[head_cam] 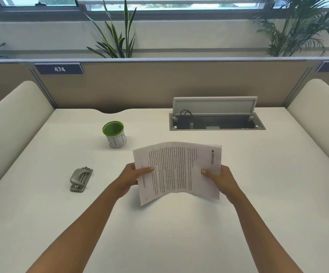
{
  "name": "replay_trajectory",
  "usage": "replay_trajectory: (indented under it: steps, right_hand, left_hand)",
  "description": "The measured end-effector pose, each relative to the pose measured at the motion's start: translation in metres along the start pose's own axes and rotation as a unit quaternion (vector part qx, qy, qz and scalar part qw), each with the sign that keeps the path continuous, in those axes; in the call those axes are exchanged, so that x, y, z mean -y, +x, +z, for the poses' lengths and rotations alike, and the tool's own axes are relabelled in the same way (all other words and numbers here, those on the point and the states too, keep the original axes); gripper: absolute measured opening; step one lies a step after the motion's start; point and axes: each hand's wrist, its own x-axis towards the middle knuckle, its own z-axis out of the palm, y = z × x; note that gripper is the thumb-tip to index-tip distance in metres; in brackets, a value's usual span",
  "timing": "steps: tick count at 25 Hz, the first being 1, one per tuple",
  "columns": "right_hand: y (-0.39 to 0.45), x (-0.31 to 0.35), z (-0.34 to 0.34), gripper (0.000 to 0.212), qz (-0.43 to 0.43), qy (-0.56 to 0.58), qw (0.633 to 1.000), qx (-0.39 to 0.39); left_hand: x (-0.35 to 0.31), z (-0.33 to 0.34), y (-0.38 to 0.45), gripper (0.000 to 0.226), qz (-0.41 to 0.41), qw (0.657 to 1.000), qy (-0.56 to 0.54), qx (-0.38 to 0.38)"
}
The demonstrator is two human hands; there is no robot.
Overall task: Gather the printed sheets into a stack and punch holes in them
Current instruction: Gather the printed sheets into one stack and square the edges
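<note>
1. A grey punch (81,179) lay flat on the desk (179,233), well left of the sheets, untouched.
2. A green-rimmed cup (114,134) stood upright, behind and left of the sheets.
3. The left hand (130,178) gripped the sheets' left edge, thumb on top, fingers hidden below.
4. The sheets (177,171) hung above the desk between both hands, bowed upward in the middle, edges uneven.
5. The right hand (221,179) pinched the sheets' right edge the same way.
6. An open cable hatch (216,120) sat behind and right of the sheets.
</note>
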Motion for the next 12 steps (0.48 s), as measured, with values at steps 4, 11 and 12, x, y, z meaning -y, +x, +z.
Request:
replay_trajectory:
  steps: [4,11,12]
  right_hand:
    - [0.0,0.0,0.004,0.015,-0.041,0.025,0.996,-0.072]
    - [-0.006,-0.015,0.0,0.009,-0.052,0.03,0.996,-0.069]
    - [-0.008,-0.022,0.002,0.01,-0.044,0.022,0.997,-0.062]
  left_hand:
    - [0.003,0.015,-0.001,0.025,0.093,0.992,-0.051,-0.07]
    - [0.015,0.013,-0.008,0.016,0.136,0.987,-0.041,-0.08]
    - [0.021,0.013,-0.009,0.014,0.127,0.988,-0.04,-0.08]
